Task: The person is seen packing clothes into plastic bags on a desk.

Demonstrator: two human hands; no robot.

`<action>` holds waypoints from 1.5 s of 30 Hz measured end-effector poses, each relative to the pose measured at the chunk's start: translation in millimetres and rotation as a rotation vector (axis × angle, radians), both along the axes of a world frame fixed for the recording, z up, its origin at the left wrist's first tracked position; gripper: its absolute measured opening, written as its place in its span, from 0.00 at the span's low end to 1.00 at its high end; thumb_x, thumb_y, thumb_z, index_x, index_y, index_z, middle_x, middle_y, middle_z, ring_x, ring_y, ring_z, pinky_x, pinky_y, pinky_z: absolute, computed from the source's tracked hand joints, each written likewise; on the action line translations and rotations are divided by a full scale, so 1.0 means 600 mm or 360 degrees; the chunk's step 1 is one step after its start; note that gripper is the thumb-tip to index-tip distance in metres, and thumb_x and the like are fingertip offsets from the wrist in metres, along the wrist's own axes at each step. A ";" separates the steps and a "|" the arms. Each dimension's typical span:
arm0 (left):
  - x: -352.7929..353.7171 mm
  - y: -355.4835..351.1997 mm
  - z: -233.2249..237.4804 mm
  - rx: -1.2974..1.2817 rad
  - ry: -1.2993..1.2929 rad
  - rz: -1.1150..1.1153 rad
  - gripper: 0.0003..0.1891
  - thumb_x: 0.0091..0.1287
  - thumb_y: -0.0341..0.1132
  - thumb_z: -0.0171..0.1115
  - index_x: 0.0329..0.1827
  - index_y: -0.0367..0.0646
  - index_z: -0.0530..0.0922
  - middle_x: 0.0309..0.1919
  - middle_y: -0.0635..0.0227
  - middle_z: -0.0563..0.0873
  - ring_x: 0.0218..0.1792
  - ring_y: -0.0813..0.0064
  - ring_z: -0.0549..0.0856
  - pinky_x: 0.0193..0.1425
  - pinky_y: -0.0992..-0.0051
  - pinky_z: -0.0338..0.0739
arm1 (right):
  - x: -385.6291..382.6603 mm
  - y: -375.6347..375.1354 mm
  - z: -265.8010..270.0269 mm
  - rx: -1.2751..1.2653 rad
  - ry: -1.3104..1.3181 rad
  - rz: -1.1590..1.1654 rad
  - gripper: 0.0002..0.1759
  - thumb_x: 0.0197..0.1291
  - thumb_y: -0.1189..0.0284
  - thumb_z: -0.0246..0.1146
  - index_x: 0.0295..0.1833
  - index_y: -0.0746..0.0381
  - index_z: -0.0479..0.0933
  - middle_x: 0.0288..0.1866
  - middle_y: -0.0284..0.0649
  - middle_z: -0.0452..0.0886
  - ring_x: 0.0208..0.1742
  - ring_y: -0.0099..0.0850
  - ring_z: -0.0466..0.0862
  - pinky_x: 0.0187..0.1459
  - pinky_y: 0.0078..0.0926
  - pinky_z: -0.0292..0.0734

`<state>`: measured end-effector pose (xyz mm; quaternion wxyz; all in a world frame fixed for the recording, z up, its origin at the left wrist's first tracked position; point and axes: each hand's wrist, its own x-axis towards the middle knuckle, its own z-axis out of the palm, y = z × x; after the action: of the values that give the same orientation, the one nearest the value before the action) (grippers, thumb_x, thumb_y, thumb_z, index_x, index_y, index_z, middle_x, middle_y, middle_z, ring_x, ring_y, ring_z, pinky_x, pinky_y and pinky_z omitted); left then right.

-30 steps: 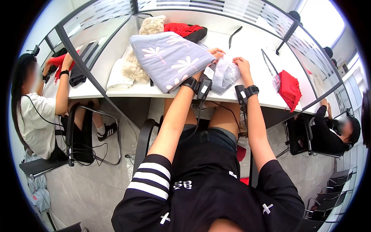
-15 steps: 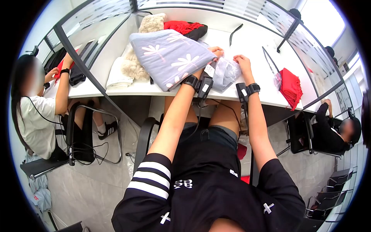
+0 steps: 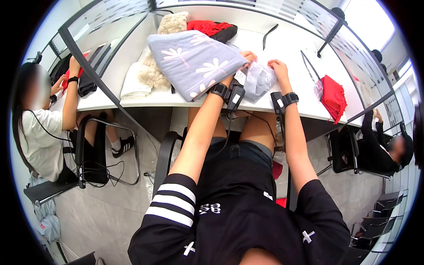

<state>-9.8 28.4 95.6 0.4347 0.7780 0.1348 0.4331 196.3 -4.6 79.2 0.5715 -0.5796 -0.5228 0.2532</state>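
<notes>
A folded lavender cloth (image 3: pixel 190 66) with white flower prints lies aslant on the desk, its right corner over my left wrist. My left hand (image 3: pixel 248 57) is closed at the upper left edge of a clear plastic bag (image 3: pixel 260 79), the fingertips partly hidden by the cloth and the plastic. Thumb and fingers of my right hand (image 3: pixel 277 68) pinch the bag's upper right edge. Something greyish-lavender shows through the bag, and a white label (image 3: pixel 240 78) sits at its left side.
Behind the cloth are a beige fluffy bundle (image 3: pixel 174 23) and a red fringed textile (image 3: pixel 207 27). White folded fabric (image 3: pixel 134 84) lies left. A red fringed bundle (image 3: pixel 332 98) rests at the right desk edge. Glass partitions flank the desk; a person (image 3: pixel 48 123) works to the left, another (image 3: pixel 384 145) right.
The bag has shifted slightly and its plastic is spread a little wider between my hands. My right hand has moved slightly; the lavender cloth has barely shifted.
</notes>
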 end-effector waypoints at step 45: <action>-0.001 -0.002 0.004 -0.0187 -0.0008 0.0082 0.13 0.60 0.41 0.48 0.33 0.40 0.75 0.17 0.77 0.71 0.19 0.85 0.67 0.22 0.85 0.61 | -0.013 -0.014 0.012 0.0024 0.0004 0.0066 0.09 0.49 0.79 0.49 0.32 0.71 0.75 0.27 0.41 0.78 0.28 0.24 0.76 0.34 0.16 0.71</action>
<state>-10.7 27.0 97.7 0.4686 0.7464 0.1787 0.4375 188.7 -13.3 86.2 0.5712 -0.5641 -0.5358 0.2618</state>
